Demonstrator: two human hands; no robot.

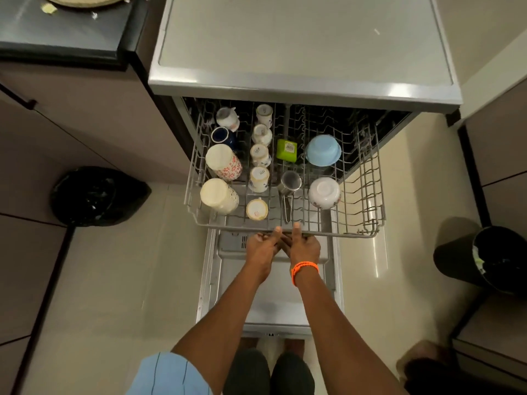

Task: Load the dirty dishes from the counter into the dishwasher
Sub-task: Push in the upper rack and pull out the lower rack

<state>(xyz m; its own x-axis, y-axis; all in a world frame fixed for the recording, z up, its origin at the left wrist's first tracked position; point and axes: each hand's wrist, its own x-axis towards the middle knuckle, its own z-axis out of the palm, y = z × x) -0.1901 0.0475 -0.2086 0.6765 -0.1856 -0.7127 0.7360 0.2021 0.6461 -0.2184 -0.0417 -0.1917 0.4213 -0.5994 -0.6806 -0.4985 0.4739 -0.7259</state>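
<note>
1. Grey wire upper dishwasher rack [368,178], loaded with cups and bowls, sits pulled out just beyond both hands.
2. Left hand [261,248] and right hand [303,246] grip its front rail, thumbs on top.
3. Likely next: an even push inward.

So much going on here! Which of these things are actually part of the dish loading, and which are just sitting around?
Part of the job:
- upper rack, gripped at its front rail by the left hand and right hand
- cups, blue bowl, white bowl and steel cup, upside down in it
- open dishwasher door

Just lying about:
- black bin bag
- waste bin
- counter
</note>
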